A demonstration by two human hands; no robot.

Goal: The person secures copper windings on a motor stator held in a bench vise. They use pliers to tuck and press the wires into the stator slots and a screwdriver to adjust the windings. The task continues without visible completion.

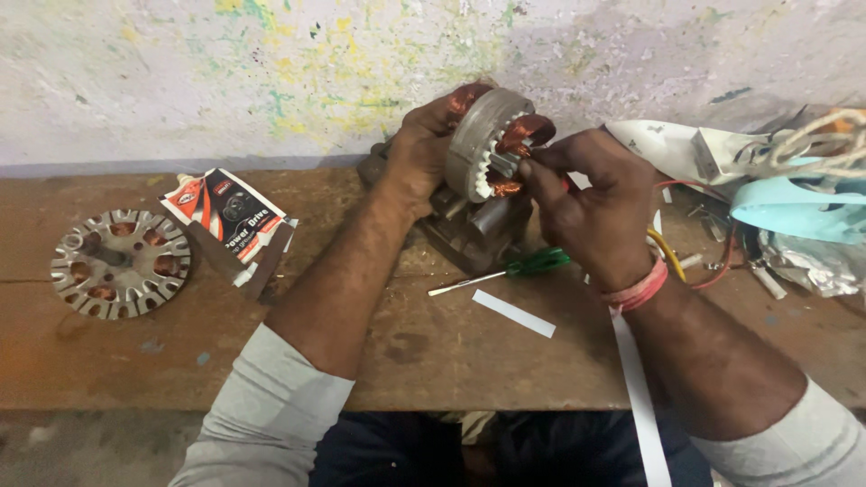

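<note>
The motor stator (492,144), a grey metal ring with copper windings, was held upright above the back of the wooden worktop (424,347); the left hand (419,149) was closed around its far rim in a firm grip; the right hand (591,212) pinched something small at the windings, too hidden to name. Under it stood a dark metal housing (469,230); just in front lay a green-handled screwdriver (510,271) and a white paper strip (514,314); well apart, at left, a flat stator disc (120,262) and a red-and-black packet (233,216); at right, tangled wires (713,261) crowded the edge.

Clutter (785,225) rt; bare bench (433,347) ctr.
</note>
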